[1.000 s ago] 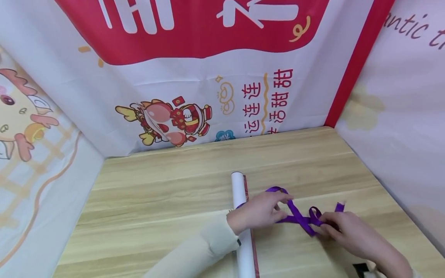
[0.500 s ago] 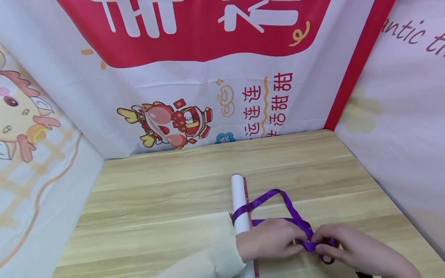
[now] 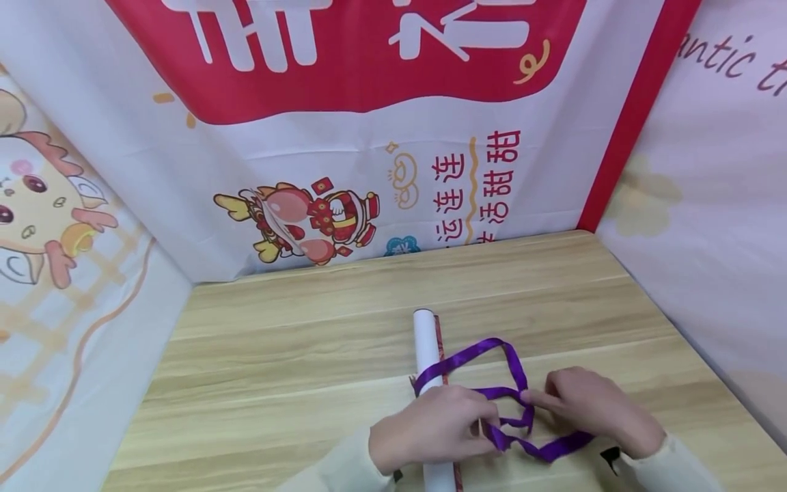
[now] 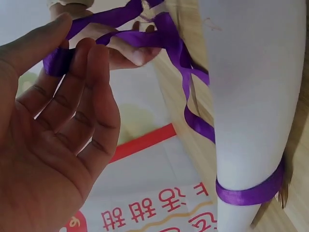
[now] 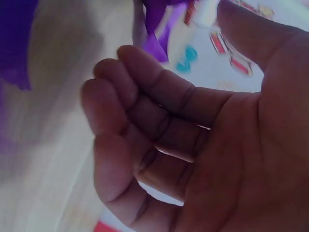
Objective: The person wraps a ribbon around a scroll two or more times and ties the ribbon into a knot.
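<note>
A white paper roll (image 3: 425, 338) with a dark red patterned edge lies lengthwise on the table. Purple ribbon (image 3: 472, 352) goes around the roll and spreads in loose loops to its right. Over the roll's near part, my left hand (image 3: 433, 427) pinches a length of ribbon between thumb and fingertips; the left wrist view shows a small fold of ribbon (image 4: 59, 62) there. My right hand (image 3: 593, 406) is right of the loops, its extended fingertip right at the ribbon. In the right wrist view its fingers (image 5: 108, 104) bend loosely, thumb apart, palm bare.
The wood-grain table (image 3: 295, 328) runs back to a white and red printed cloth (image 3: 344, 130). Printed cloths also hang along the left (image 3: 67, 287) and right (image 3: 707, 205) sides. One ribbon tail (image 3: 562, 445) trails under the right wrist.
The hands were close together at a bunched knot of ribbon. Now the left hand has drawn back left with ribbon, the right hand has released it, and the loops have opened out.
</note>
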The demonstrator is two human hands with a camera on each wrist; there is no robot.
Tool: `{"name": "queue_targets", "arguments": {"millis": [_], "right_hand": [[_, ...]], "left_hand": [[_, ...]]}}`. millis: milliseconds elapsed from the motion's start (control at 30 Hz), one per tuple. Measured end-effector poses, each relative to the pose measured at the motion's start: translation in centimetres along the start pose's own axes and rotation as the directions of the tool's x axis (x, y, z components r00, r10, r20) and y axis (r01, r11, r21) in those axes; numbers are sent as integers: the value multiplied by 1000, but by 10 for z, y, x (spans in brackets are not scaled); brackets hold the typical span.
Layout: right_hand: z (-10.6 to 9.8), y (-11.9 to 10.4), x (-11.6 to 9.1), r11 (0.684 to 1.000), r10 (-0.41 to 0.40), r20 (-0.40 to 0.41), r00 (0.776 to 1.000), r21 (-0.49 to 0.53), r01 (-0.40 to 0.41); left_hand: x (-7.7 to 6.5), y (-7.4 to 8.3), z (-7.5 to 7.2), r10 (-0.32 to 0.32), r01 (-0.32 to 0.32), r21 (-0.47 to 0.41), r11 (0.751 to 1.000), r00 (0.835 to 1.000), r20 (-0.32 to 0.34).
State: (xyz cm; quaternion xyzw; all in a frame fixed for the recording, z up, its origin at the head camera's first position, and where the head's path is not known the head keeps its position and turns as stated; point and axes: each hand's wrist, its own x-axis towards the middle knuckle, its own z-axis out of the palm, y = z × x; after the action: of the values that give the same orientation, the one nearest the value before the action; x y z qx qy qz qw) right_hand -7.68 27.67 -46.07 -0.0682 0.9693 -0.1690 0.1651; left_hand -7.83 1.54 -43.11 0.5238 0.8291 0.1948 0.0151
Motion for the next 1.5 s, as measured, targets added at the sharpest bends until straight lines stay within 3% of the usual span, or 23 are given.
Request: {"name": "queue_targets", "arguments": {"millis": [233, 400, 500, 567, 667, 767, 800, 867, 1033, 1133, 1200, 1267, 1367, 1500], "right_hand": [[15, -2, 8, 999, -51, 35, 998, -16, 52], [14, 12, 6, 993, -111, 2, 994, -31, 111], [12, 18, 4, 995, -100, -3, 995, -21, 100], [11, 20, 3, 996, -91, -9, 996, -13, 91], [11, 24, 1, 996, -89, -17, 996, -4, 89], [13, 26, -1, 992, -122, -21, 992, 12, 122], [14, 27, -1, 992, -127, -18, 992, 18, 128], [15, 27, -1, 991, -130, -8, 992, 27, 130], [17, 28, 0, 994, -101, 15, 995, 31, 100], [17, 28, 1, 994, -102, 24, 995, 32, 101], [16, 28, 1, 995, -98, 25, 995, 32, 97], [14, 27, 1, 996, -89, 21, 996, 23, 88], [11, 27, 2, 997, -76, 13, 997, 11, 76], [2, 33, 4, 997, -72, 1, 997, 1, 72]], "left_hand": [[-11, -3, -5, -25, 25, -57, 998, 1000, 2], [-25, -19, -16, -111, 99, -128, 987, 990, -90], [-31, -33, -24, -217, 169, -285, 943, 965, -145], [-35, -41, -31, -320, 230, -422, 877, 934, -156], [-41, -55, -48, -481, 305, -599, 740, 863, -155], [-49, -75, -67, -619, 340, -690, 639, 760, -199], [-51, -83, -74, -657, 340, -713, 613, 720, -221], [-57, -100, -86, -725, 343, -732, 588, 624, -290], [-83, -140, -110, -852, 352, -791, 500, 367, -375], [-107, -159, -122, -895, 324, -839, 436, 248, -370], [-125, -168, -130, -914, 316, -859, 402, 185, -360], [-144, -175, -136, -927, 314, -873, 373, 147, -344], [-175, -185, -140, -936, 408, -844, 348, 110, -333], [-211, -193, -131, -941, 615, -722, 316, 105, -322]]}}
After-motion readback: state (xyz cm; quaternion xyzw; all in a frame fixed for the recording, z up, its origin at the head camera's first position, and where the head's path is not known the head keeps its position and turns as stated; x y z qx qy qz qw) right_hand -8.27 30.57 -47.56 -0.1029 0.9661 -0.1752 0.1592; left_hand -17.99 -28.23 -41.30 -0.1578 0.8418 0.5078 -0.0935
